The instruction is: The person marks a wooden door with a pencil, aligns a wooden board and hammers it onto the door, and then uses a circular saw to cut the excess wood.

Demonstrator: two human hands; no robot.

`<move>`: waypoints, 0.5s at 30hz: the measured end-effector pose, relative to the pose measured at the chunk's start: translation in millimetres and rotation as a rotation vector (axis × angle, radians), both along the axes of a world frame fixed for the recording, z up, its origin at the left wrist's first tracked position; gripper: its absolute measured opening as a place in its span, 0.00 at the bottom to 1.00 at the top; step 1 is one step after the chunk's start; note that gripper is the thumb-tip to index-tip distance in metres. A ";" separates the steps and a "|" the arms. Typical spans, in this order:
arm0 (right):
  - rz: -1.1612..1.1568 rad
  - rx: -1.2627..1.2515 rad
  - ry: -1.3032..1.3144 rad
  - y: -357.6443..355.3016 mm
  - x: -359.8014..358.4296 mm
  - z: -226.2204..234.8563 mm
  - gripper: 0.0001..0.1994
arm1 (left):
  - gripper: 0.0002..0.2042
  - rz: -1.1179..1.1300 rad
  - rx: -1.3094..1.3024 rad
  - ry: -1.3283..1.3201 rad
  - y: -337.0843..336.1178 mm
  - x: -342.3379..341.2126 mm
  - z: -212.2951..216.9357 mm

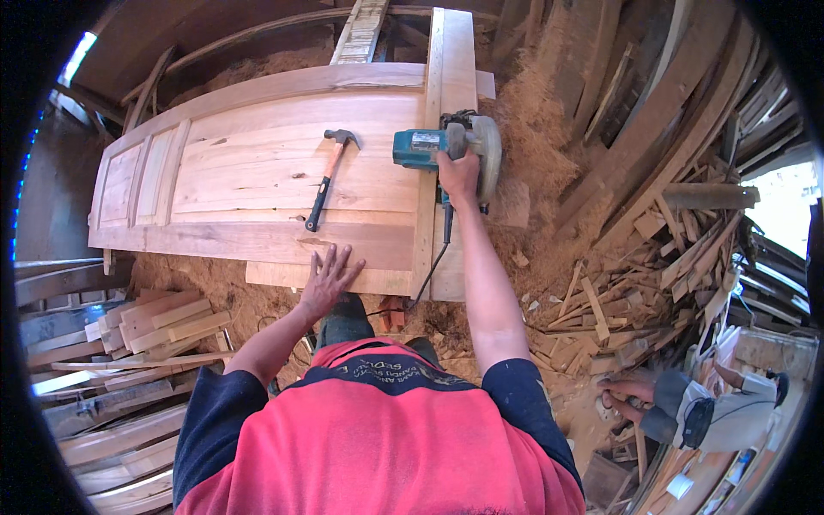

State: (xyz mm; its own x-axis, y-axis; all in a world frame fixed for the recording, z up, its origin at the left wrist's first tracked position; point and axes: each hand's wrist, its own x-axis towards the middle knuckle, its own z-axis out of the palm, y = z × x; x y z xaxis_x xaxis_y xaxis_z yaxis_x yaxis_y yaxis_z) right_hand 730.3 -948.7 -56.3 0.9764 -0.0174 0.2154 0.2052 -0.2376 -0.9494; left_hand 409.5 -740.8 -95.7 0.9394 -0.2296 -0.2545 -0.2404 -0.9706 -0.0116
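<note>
A panelled wooden door [283, 159] lies flat in front of me. Across its right end runs a long straight board [429, 215]. My right hand [459, 176] is wrapped round the handle of a teal circular saw [419, 148], which rests on the wood at the door's right end. Its grey blade guard [488, 159] is on the right side, and the blade itself is hidden. My left hand [328, 279] lies flat with spread fingers on the door's near edge. Between the hands, a claw hammer [330, 180] with a black grip rests on the door panel.
The saw's black cord [429, 273] hangs down toward me. Sawdust [536, 129] covers the ground. Stacked timber [154, 322] stands at the left; long planks [657, 120] and scrap wood [635, 309] lie at the right. Another person [704, 408] is at the lower right.
</note>
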 end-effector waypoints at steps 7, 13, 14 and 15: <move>-0.010 -0.076 0.026 3.0 17.2 -3.0 0.17 | 0.40 0.031 -0.085 0.009 -0.5 1.1 4.8; -0.008 -0.017 -0.030 8.6 28.9 -10.7 0.15 | 0.40 0.033 -0.050 0.001 -0.6 0.4 0.3; 0.000 -0.019 -0.028 10.0 32.4 -12.9 0.15 | 0.39 0.030 -0.043 -0.001 -0.1 0.0 -1.1; 0.004 -0.031 0.008 8.9 39.2 -16.9 0.14 | 0.39 0.032 -0.045 -0.003 -0.4 1.5 -2.0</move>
